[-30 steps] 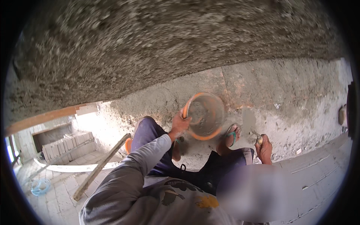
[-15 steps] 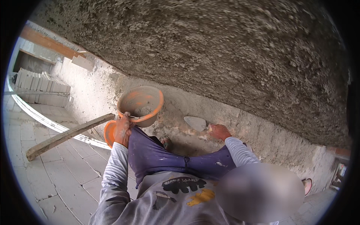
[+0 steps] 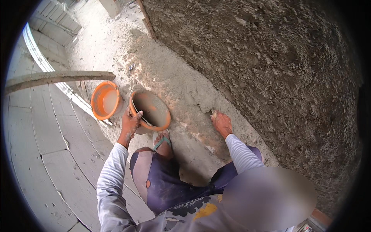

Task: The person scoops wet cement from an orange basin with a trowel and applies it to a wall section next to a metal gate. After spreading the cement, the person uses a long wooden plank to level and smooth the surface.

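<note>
My left hand (image 3: 131, 123) is closed on the near left rim of an orange-rimmed bucket (image 3: 164, 120). The bucket tilts, and grey mortar smears and orange patches show on its inner wall. To the right, my right hand (image 3: 222, 123) is closed round a trowel (image 3: 213, 112) low over the ground strip beside the wall. Grey mortar (image 3: 201, 99) lies right at the trowel, and its blade is hard to make out against it. A second orange bucket (image 3: 103, 101), holding cloudy greyish liquid, stands just left of my left hand.
A rough, dark mortared wall (image 3: 266, 77) rises along the right. At the left, a wooden beam (image 3: 58, 78) crosses a white strip (image 3: 50, 71) above large grey floor slabs (image 3: 69, 162). My sandalled foot (image 3: 164, 145) is close below the held bucket. Stacked blocks (image 3: 58, 21) stand at the far left.
My view has turned, with the wall now further right. The held bucket tilts more toward me. My right hand has moved the trowel forward to the mortar by the wall; its blade showed plainly before.
</note>
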`<action>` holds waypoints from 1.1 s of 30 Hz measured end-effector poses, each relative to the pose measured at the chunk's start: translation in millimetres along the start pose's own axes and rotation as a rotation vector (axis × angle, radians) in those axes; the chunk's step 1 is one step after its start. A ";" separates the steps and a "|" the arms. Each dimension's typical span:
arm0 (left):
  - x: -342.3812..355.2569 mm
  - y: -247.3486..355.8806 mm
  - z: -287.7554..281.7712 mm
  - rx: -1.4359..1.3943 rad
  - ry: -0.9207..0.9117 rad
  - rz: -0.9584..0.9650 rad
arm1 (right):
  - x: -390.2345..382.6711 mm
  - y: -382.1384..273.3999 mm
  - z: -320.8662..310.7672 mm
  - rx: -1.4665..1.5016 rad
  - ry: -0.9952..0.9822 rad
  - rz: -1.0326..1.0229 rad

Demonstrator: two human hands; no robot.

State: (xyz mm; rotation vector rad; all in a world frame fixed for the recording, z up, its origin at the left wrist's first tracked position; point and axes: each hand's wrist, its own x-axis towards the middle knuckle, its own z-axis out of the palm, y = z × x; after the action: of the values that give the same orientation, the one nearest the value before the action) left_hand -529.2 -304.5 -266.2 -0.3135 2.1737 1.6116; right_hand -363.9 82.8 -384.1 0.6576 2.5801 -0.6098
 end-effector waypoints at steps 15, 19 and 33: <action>-14.4 -110.5 -16.7 -0.235 0.097 -0.037 | 57.9 -33.1 76.2 0.100 -0.141 -0.148; -25.1 -101.3 -6.8 -0.251 0.169 -0.068 | 99.4 -51.2 42.0 0.089 0.132 -0.025; -19.2 -115.9 -18.4 -0.202 0.177 0.043 | 55.5 20.3 67.9 0.060 -0.092 -0.160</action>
State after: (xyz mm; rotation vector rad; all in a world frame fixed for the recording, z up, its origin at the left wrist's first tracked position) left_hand -467.5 -358.5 -352.3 -0.4896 2.1598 1.8969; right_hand -379.4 84.2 -472.8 0.4340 2.5531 -0.7533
